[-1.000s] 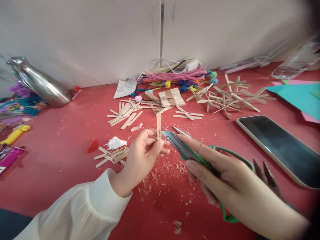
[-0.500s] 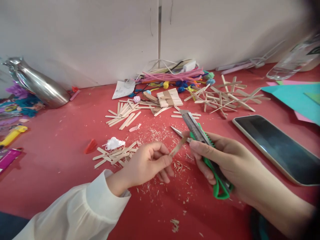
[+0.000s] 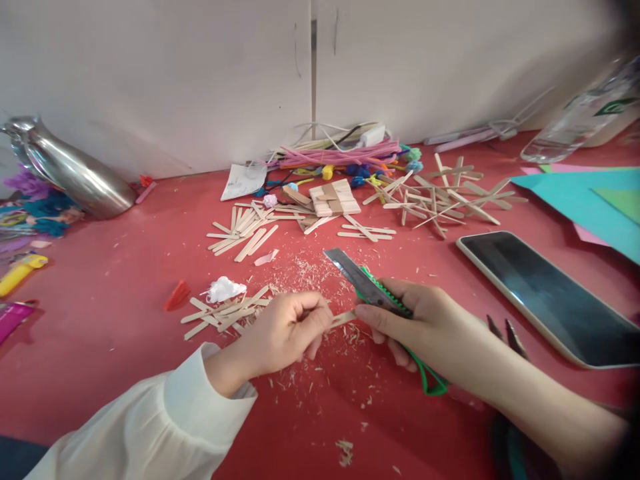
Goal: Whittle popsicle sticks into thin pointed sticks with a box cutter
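Note:
My left hand pinches a short wooden craft stick that points right, low over the red table. My right hand grips a green utility knife with its grey blade housing pointing up and left; the thumb touches the stick's free end. Wood shavings lie scattered under and around both hands. A small pile of cut sticks and a white crumpled scrap lie just left of my left hand.
More craft sticks and stick crosses lie further back, with a glued stick panel and pipe cleaners. A phone lies right, pliers beside it, teal paper beyond. A steel flask lies left.
The stick swung from upright to lying level, pointing right. Both hands sank towards the table, and the knife came back alongside the stick's end.

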The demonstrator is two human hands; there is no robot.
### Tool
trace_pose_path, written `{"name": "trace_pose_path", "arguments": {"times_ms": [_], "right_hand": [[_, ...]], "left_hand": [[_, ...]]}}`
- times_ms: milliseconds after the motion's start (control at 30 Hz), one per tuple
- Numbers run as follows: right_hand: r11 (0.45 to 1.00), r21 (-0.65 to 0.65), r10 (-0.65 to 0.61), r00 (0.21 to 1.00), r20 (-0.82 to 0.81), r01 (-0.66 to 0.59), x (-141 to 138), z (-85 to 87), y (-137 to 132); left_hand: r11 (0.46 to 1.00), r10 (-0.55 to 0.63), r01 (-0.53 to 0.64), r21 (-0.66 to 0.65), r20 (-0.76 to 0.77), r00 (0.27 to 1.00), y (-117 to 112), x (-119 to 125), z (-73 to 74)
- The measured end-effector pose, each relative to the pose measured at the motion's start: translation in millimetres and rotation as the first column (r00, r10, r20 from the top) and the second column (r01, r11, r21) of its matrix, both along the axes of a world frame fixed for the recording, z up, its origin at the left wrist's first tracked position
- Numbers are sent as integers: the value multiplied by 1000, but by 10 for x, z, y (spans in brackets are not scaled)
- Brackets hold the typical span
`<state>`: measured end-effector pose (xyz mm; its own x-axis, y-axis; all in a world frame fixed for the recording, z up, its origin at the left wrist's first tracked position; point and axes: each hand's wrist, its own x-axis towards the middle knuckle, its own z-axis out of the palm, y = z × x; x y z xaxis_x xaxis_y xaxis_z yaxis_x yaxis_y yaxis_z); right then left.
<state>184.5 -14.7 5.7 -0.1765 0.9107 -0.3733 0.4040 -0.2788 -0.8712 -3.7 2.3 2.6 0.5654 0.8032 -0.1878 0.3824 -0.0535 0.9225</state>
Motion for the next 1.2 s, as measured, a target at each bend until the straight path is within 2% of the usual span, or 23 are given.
{"name": "trace_pose_path", "arguments": {"times_ms": [267,500,633,800,933,1033,1200], "right_hand": [[1000,-10,-7,997,79,7,-6,38,-19],[1000,-26,-1,999,51,2,1,41,-5],[999,-50,1,999,37,1,-2,69,-7],[993,97,-77,994,79,70,-1,48,-31],[978,176,-108,994,-19,110,25,-4,-17],[983,145,-100,991,-90,112,51,-19,12],[985,105,-127,987,-97,137,54,-26,36]], "left_hand": [[984,161,-155,-91,67,985,-2,14,-46],[988,129,-123,-89,66,989,7,-5,-36],[986,149,-139,-90,113,982,19,-7,-46],[967,255,-250,-53,190,948,57,5,-35],[964,265,-254,-80,221,939,79,5,-19],[960,281,-273,-68,229,932,71,5,-17],[967,254,-256,-6,166,953,44,-6,-38]]}}
